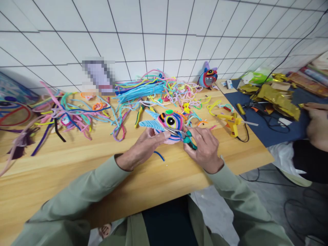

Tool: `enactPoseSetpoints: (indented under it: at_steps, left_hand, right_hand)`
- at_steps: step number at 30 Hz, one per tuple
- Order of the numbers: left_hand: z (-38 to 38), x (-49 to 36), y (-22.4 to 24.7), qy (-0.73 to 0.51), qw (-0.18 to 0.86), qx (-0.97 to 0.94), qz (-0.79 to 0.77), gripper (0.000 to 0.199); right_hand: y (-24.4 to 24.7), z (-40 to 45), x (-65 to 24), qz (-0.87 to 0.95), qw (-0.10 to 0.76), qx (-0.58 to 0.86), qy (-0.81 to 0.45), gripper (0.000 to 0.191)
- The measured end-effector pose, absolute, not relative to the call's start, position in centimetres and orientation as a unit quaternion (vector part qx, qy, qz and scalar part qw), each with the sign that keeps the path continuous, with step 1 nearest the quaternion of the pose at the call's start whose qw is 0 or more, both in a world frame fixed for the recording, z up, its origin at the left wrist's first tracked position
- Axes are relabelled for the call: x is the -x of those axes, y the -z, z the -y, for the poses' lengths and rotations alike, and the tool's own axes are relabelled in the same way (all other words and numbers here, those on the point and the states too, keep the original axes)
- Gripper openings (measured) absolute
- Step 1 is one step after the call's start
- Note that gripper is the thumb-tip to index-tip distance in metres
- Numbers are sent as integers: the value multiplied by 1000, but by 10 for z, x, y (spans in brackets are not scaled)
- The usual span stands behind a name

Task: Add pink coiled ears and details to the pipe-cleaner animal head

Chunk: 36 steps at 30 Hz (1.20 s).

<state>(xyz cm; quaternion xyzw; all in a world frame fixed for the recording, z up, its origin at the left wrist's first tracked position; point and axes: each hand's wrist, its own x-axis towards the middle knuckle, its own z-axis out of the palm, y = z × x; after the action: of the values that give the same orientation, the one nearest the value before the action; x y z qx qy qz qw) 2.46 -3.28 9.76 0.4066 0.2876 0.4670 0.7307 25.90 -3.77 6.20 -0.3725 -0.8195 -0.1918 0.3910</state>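
Observation:
My left hand is closed around the left side of a colourful pipe-cleaner figure. The figure has a big round eye ringed in yellow, a green piece on top and light-blue fin-like parts pointing left. In my right hand are needle-nose pliers with green and black handles. Their long jaws lie across the figure's front, close to my left thumb; whether they pinch anything is too small to tell. A short blue pipe-cleaner piece lies on the table below the figure.
Bundled blue pipe cleaners and tangled colourful ones lie behind and to the left. A similar finished-looking figure stands by the tiled wall. A yellow glue gun is at right, near gold wrappers and another person's arm.

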Motion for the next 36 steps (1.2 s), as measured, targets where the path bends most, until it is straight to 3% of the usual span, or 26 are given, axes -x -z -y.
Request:
enactPoseSetpoints:
  at_steps: [7,13,17,22,28,31,33,36]
  left_hand:
    - [35,-24,-85,-470,738,-370,-313,52]
    - [31,-22,-74,-493,732,-335,-330,55]
    - [24,-18,-71,-500,723,-327,-347,53]
    - [12,-8,-72,-535,704,-335,-324,60]
    - [4,-1,-76,-549,685,-368,-306,44]
    - [8,-4,-77,-538,676,-405,-300,42]
    - [11,-7,-77,-540,667,-413,-304,40]
    - [15,-13,-74,-548,659,-413,-309,41]
  right_hand:
    - [-55,39,-260,819,381,392,175,52]
    - [-58,35,-254,823,395,377,158,81]
    - [-56,34,-257,824,416,355,152,85]
    - [-46,48,-273,844,403,344,84,79]
    - [-14,64,-296,878,253,401,61,50]
    - [-12,64,-294,886,208,411,54,44]
    - [-23,62,-285,883,242,403,28,46]
    - [-48,58,-261,845,361,394,19,47]
